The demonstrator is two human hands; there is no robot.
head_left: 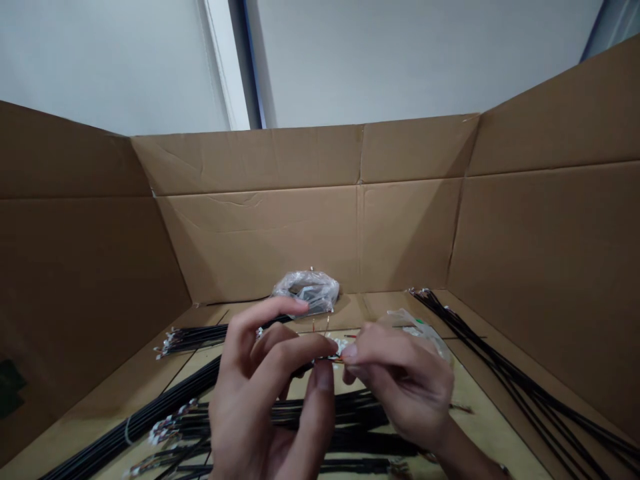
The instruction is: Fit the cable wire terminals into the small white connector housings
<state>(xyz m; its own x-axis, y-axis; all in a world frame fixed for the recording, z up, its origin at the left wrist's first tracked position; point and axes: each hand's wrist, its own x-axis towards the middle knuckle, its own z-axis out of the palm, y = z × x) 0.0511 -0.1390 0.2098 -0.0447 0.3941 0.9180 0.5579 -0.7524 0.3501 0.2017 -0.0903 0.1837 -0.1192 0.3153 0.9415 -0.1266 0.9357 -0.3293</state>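
Near the lower middle, my left hand (pixel 277 393) pinches the end of a black cable between thumb and a finger, with its index finger raised and bent. Close against it on the right, my right hand (pixel 405 380) pinches thin red and yellow wires (pixel 338 360) at that cable's end. The fingertips almost meet and cover most of the small part between them. Beneath the hands lie bundles of black cables (pixel 357 403) with white connectors (pixel 163 430) at their left ends.
Cardboard walls (pixel 280 233) rise on three sides. A clear plastic bag (pixel 310 290) sits by the back wall, another bag (pixel 425 330) behind my right hand. Long black cables (pixel 500 373) run down the right side; a tied bundle (pixel 135 427) lies at the lower left.
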